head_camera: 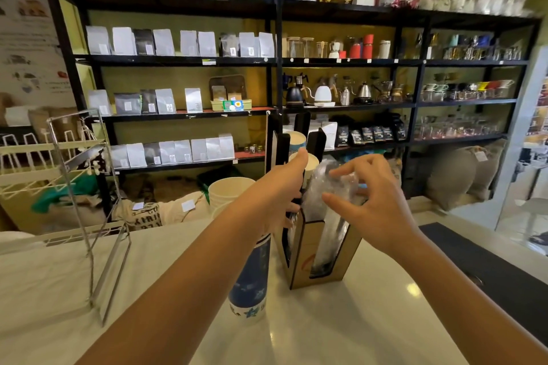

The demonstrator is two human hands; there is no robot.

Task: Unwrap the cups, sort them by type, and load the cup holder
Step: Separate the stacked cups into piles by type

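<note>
A tall cardboard cup holder (299, 258) with black dividers stands on the white counter (341, 320). My left hand (284, 187) grips one black upright divider of it. My right hand (373, 198) has its fingers spread around the top of a stack of clear plastic cups (329, 207) that sits in the front slot, still in crinkled wrap. White paper cups (308, 163) stick up from the slots behind. A blue and white stack of paper cups (252, 278) lies beside the holder, partly under my left arm.
A metal wire rack (98, 216) stands on the counter at left. A black mat (489, 270) covers the counter's right side. Behind the counter are black shelves (275, 62) of bags and kettles, a white bucket (228, 190) and sacks.
</note>
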